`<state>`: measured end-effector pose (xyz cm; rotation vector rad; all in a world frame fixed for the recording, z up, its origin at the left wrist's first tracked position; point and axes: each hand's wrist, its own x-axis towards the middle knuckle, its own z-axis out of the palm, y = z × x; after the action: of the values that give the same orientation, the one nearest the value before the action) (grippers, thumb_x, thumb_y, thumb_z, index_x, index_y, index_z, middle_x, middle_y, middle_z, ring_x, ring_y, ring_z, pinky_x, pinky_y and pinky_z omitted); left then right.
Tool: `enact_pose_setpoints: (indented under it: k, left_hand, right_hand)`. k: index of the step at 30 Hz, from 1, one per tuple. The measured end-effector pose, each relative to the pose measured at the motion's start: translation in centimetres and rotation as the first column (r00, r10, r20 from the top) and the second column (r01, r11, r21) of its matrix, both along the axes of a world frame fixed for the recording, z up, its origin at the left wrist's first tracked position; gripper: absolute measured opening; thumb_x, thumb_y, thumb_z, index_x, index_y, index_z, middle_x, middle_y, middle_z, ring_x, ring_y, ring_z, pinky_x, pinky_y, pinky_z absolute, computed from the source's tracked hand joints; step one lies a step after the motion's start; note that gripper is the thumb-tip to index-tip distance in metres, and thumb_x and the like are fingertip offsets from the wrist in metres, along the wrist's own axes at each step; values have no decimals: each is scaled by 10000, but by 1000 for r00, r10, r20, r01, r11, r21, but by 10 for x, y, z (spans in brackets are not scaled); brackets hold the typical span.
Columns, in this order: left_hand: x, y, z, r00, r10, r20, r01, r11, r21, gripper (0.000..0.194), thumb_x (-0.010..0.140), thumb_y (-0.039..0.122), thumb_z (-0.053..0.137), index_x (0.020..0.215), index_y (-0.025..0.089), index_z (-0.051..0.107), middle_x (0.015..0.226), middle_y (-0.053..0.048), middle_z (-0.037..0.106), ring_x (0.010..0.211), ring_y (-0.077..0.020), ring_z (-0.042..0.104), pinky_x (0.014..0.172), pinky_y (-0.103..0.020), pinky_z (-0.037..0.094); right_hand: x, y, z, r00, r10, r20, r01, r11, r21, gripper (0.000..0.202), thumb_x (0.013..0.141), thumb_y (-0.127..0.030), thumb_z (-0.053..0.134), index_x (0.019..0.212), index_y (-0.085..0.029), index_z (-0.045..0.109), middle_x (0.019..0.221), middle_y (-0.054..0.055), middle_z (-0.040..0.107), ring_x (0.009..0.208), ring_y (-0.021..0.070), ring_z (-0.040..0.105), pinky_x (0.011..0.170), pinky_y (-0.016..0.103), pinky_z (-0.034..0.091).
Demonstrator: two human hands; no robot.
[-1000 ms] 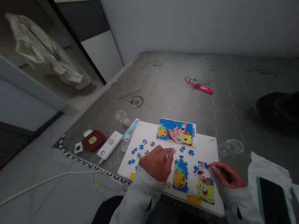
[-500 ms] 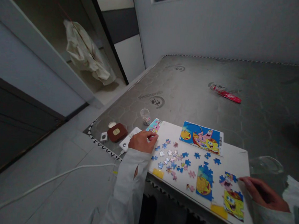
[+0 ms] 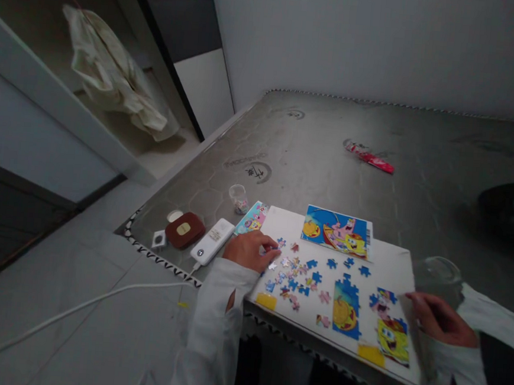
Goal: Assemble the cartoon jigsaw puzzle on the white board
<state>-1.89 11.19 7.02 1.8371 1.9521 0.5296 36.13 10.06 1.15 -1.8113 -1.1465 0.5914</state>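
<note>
At the near edge of the white rectangular board, bare strips separate the loose cardboard puzzle pieces, the joined burger section and the joined yellow-character section. The left hand crosses the board's left edge beside the loose pieces, fingers narrowly bent; the right hand curls at the right edge, thumb and forefinger close. Beyond the glossy blue picture card, open grey quilted mattress reaches the red crumpled wrapper.

Whether either hand grips a piece, I cannot tell. The left hand hides part of the board's edge; the clear cup at right is faint, and a dark object is blurred.

Compared with one second ago, the left hand has left the board's middle, uncovering pieces, and the right fingertips sit farther from the yellow-character section.
</note>
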Motion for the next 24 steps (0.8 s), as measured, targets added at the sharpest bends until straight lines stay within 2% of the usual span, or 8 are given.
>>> enact_pose_setpoints:
  k: [2, 5, 7, 10, 17, 24]
  left_hand:
    - [0, 0, -2, 999, -50, 0, 50, 999, 1, 136, 851, 348, 749, 953, 275, 802, 924, 2, 780, 874, -162, 706, 823, -301, 533]
    - [0, 0, -3, 994, -113, -2, 113, 994, -3, 149, 865, 364, 737, 957, 264, 800, 937, -9, 775, 863, -163, 703, 816, -303, 528]
    - [0, 0, -2, 990, -143, -5, 143, 990, -9, 149, 870, 371, 731, 952, 268, 801, 937, -14, 772, 866, -166, 704, 805, -302, 527]
    - [3, 2, -3, 987, -159, -12, 159, 987, -17, 146, 881, 374, 716, 953, 279, 801, 938, -11, 770, 878, -166, 704, 809, -296, 528]
    - [20, 6, -8, 998, -62, -31, 62, 998, 3, 198, 924, 388, 644, 988, 283, 799, 1002, -25, 768, 925, -175, 703, 842, -288, 534]
    - [29, 8, -11, 999, 23, -39, -21, 999, 46, 209, 913, 355, 656, 1055, 295, 795, 1036, -35, 755, 950, -180, 701, 856, -279, 539]
  right_hand:
    - [1, 1, 3, 999, -31, -30, 32, 999, 20, 427, 694, -661, 740, 824, -255, 739, 675, 19, 669, 582, 165, 559, 478, 292, 439]
    - [5, 1, 4, 991, -27, -134, 41, 994, 102, 414, 732, -643, 751, 833, -243, 723, 513, -36, 522, 457, 127, 421, 396, 286, 320]
    - [7, 2, 3, 980, -8, -199, 41, 986, 161, 398, 731, -628, 769, 821, -243, 723, 480, -52, 462, 428, 119, 367, 382, 297, 263]
    - [6, 3, 1, 970, 1, -243, 44, 983, 179, 395, 721, -624, 785, 816, -247, 720, 482, -49, 463, 428, 124, 359, 380, 303, 245]
    - [-2, 3, 0, 967, -106, -230, 149, 972, 183, 400, 726, -619, 787, 861, -247, 732, 471, -56, 448, 431, 110, 339, 377, 289, 249]
    - [1, 2, -9, 960, -121, -252, 161, 976, 146, 440, 714, -622, 787, 854, -210, 724, 462, -80, 429, 400, 92, 326, 356, 267, 237]
